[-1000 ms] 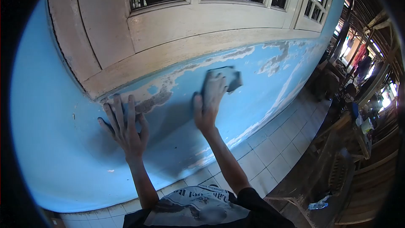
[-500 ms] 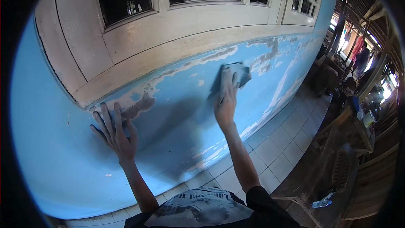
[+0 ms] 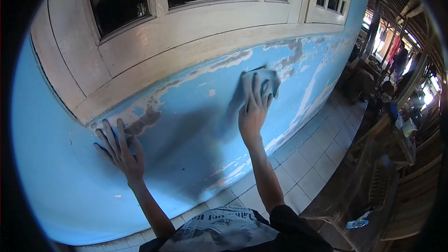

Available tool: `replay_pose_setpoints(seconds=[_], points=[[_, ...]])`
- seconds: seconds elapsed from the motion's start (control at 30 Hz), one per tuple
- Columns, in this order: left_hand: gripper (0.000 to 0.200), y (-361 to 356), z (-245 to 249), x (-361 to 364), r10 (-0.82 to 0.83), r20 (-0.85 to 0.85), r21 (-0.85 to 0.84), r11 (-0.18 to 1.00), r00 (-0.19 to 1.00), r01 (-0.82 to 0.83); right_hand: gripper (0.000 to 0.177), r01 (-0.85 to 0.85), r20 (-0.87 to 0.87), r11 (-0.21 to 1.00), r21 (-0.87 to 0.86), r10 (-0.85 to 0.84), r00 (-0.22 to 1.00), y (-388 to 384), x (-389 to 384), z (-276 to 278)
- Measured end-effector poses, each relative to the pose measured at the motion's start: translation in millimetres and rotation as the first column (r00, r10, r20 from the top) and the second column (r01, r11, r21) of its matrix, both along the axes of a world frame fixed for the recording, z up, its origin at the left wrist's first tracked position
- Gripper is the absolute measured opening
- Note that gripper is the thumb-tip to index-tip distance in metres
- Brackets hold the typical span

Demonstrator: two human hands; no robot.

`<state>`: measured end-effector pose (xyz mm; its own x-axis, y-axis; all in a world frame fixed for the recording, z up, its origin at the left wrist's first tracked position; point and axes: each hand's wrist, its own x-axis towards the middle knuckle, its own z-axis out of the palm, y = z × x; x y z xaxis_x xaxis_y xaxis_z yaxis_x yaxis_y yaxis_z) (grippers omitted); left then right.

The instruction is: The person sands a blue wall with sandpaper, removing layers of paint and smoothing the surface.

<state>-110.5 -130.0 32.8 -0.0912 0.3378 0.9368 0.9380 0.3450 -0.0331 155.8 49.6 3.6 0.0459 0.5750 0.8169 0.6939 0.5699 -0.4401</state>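
Observation:
My right hand (image 3: 253, 109) presses a grey sheet, apparently sandpaper (image 3: 273, 78), against the blue painted wall (image 3: 196, 154). Its fingers lie over the sheet, whose upper and right edges stick out past them. Lower on the left, my left hand (image 3: 125, 156) rests on the wall with fingers spread and nothing in it. The fingertips of that hand lie beside a grey, flaked patch (image 3: 144, 120) just under the window frame. More bare, peeling patches (image 3: 291, 51) run along the wall above and right of the sheet.
A cream wooden window frame (image 3: 154, 49) with dark panes spans the top. White floor tiles (image 3: 298, 158) border the wall's foot. At the right are a wooden bench (image 3: 373, 144), a crumpled plastic bottle (image 3: 358, 223), and a person (image 3: 399, 60) far back.
My right hand and the sheet have shifted slightly right along the wall. My left hand stays spread on the wall, while the whole view has turned a little.

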Motion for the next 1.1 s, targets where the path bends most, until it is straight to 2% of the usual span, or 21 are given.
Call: replay_pose_setpoints(seconds=[0.03,0.13,0.23,0.27,0.3,0.37,0.4,0.5,0.53,0.57,0.63,0.7,0.77,0.83,0.9,0.93,1.1], points=[[0.052,0,0,1,0.003,-0.003,0.008,1.0,1.0,-0.003,0.064,-0.004,0.005,1.0,-0.002,0.004,1.0,-1,-1,-1],[0.052,3,-2,-2,0.02,-0.004,0.023,1.0,1.0,-0.02,0.061,-0.024,0.172,0.997,0.075,0.011,0.985,-14,-17,-2],[0.051,2,-2,-2,0.016,-0.002,0.022,1.0,1.0,-0.016,0.056,0.083,0.101,0.994,0.069,-0.09,0.991,-3,-3,5],[0.051,0,-2,-2,0.022,0.0,0.021,1.0,1.0,-0.022,0.054,0.036,-0.01,0.994,0.102,-0.035,0.999,0,-3,3],[0.051,0,-2,-2,0.017,-0.003,0.024,1.0,1.0,-0.017,0.054,0.031,-0.007,0.994,0.103,-0.03,1.0,-3,-7,3],[0.051,2,-3,-1,0.009,-0.007,0.028,1.0,1.0,-0.009,0.072,0.016,0.15,0.992,0.128,-0.035,0.988,-15,-18,1],[0.051,3,-3,-1,0.008,-0.006,0.028,1.0,1.0,-0.008,0.073,0.011,0.179,0.992,0.124,-0.034,0.983,-16,-16,0],[0.052,1,-2,0,0.003,0.0,0.021,1.0,1.0,-0.003,0.072,0.068,0.069,0.99,0.126,-0.077,0.995,-7,-2,12],[0.052,1,-2,1,-0.007,0.007,0.016,1.0,1.0,0.007,0.048,0.111,0.087,0.987,0.117,-0.121,0.989,-7,-6,11],[0.052,1,-3,1,-0.004,0.01,0.018,1.0,1.0,0.004,0.048,0.107,0.09,0.987,0.119,-0.118,0.989,-10,-11,9],[0.052,4,-3,2,-0.002,0.0,0.038,0.999,1.0,0.002,0.051,0.052,0.213,0.993,0.103,-0.073,0.974,-19,-17,5],[0.052,4,-4,0,-0.01,-0.006,0.035,0.999,1.0,0.01,0.048,0.043,0.189,0.99,0.131,-0.068,0.98,-13,-8,10],[0.052,3,-4,1,-0.003,0.001,0.042,0.999,1.0,0.003,0.042,0.122,0.085,0.984,0.131,-0.134,0.987,-10,-5,16],[0.052,3,-4,3,-0.004,-0.001,0.04,0.999,1.0,0.004,0.041,0.11,0.13,0.985,0.132,-0.127,0.983,-15,-13,14],[0.052,4,-5,3,0.0,-0.002,0.042,0.999,1.0,0.0,0.056,0.038,0.195,0.983,0.177,-0.073,0.978,-15,-16,7],[0.052,4,-4,3,0.006,-0.004,0.049,0.999,1.0,-0.006,0.053,0.036,0.141,0.985,0.171,-0.061,0.988,-7,-8,8],[0.052,5,-7,6,0.008,0.004,0.049,0.999,1.0,-0.008,0.047,0.033,0.136,0.991,0.133,-0.051,0.989,-6,-10,10]])
